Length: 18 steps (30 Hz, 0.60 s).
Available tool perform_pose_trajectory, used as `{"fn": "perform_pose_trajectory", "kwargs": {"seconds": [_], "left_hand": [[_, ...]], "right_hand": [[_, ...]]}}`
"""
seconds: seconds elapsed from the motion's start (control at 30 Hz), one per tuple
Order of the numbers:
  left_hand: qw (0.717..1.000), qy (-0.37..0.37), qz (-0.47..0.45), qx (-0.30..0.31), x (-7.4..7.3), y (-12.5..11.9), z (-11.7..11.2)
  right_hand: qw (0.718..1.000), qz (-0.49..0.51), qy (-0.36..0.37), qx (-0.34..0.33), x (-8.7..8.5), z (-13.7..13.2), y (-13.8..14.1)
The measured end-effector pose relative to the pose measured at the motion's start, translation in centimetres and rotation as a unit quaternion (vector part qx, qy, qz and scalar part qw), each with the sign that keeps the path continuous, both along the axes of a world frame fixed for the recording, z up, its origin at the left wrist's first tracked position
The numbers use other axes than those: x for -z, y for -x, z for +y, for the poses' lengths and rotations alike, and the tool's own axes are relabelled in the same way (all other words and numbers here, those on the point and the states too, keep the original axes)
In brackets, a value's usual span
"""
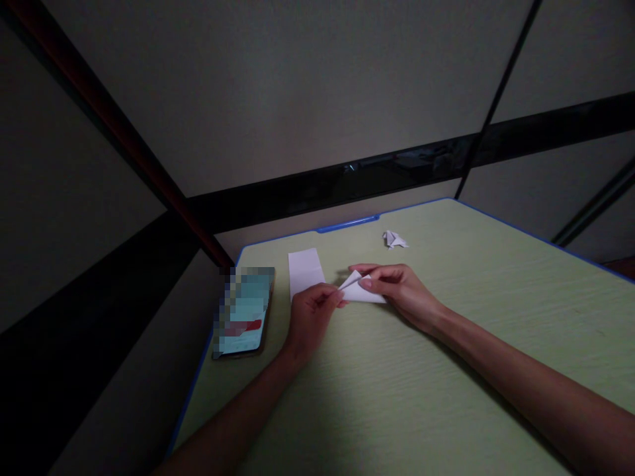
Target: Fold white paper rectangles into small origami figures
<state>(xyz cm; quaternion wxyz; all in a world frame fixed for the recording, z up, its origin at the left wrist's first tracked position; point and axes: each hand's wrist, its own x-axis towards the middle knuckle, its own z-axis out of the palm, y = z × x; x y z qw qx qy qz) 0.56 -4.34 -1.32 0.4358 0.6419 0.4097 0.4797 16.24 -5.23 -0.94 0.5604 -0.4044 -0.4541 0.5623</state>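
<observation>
A folded piece of white paper [361, 291] is held between my two hands, just over the table. My left hand [311, 317] pinches its left end between thumb and fingers. On the paper's right side, my right hand [404, 291] grips with the thumb in front and the fingers behind. One flap stands up from the paper's top edge between the hands. Behind my left hand lies a flat white sheet [305, 268], its lower part hidden by that hand. A small folded paper figure [395, 239] rests farther back, beyond my right hand.
A phone [245, 314] with its screen lit, partly pixelated, lies at the table's left edge. The pale green table [446, 396] has a blue rim and a blue strip [348, 224] at its far edge. Grey panels [317, 86] with a black band stand behind it.
</observation>
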Motion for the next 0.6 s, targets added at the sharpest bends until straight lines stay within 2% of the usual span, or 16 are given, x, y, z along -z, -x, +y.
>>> {"fn": "perform_pose_trajectory", "kwargs": {"seconds": [0.17,0.27,0.4,0.6], "left_hand": [[1.0,0.011,-0.011,0.021,-0.24,-0.08,-0.12],[0.999,0.028,-0.03,0.021,-0.23,-0.13,-0.18],[0.996,0.054,-0.063,0.009,-0.05,-0.26,-0.08],[0.996,0.059,-0.056,-0.029,-0.07,-0.2,0.26]], "right_hand": [[1.0,0.0,0.011,-0.013,0.02,0.05,0.0],[0.999,-0.013,0.031,0.007,0.15,0.09,0.0],[0.998,-0.009,0.043,0.041,0.34,0.19,0.0],[0.997,0.017,0.038,0.066,0.17,0.15,0.18]]}}
